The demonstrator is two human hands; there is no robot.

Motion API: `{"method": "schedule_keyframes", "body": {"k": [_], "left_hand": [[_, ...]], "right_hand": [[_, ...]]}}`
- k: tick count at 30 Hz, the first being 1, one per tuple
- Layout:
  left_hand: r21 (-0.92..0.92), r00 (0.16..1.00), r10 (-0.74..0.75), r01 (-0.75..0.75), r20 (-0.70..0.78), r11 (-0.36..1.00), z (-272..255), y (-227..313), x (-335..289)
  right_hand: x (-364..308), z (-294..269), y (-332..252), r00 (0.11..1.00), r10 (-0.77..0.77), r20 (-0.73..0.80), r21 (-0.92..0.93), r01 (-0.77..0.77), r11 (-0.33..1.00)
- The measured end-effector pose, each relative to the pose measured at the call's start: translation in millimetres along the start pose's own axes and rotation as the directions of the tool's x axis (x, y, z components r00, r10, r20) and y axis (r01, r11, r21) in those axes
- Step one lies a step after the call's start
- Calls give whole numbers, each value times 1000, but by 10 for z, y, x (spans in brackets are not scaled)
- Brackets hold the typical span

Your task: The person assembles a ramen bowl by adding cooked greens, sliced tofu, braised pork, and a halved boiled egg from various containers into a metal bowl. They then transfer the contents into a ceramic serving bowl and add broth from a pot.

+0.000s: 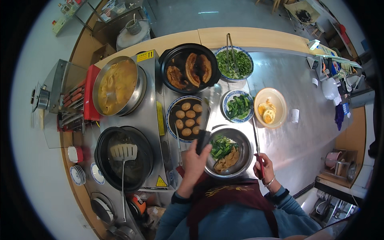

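Note:
My left hand (193,165) is closed round the black handle of a metal utensil (204,139), whose upper end is blurred over the plate of brown eggs (186,119). In my right hand (265,171) is a red-handled knife (261,167), its long narrow metal part pointing away along the right of the steel bowl (245,161). Cooked greens (222,147) and brown strips (228,161) lie inside that bowl, which sits on the counter between my hands. Beyond it stand a plate of greens (239,105) and a cream bowl (282,105) with halved egg pieces (267,112).
Braised meat slabs fill a black pot (165,60) at the back, beside chopped greens (225,70) with tongs (230,50) across them. On the left are a broth pan (139,90) and a dark pot (148,160) holding a slotted turner (124,152). A white cup (294,116) stands right.

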State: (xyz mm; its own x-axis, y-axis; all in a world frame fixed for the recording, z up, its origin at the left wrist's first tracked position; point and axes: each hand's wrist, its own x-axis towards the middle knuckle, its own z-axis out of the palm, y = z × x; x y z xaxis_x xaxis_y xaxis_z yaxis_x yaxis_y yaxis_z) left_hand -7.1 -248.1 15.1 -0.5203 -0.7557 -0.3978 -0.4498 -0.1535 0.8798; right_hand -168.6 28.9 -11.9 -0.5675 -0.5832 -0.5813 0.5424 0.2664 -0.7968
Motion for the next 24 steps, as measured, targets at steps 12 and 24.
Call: {"method": "schedule_keyframes", "body": {"k": [12,24], "left_hand": [[55,963,70,-87,261,995,427,184,-334],[811,713,476,224,-515,541,-1838,-259,-1137]], "right_hand": [[598,1038,-100,977,-214,12,92,212,973],[637,822,-203,989,-75,126,130,59,990]]}}
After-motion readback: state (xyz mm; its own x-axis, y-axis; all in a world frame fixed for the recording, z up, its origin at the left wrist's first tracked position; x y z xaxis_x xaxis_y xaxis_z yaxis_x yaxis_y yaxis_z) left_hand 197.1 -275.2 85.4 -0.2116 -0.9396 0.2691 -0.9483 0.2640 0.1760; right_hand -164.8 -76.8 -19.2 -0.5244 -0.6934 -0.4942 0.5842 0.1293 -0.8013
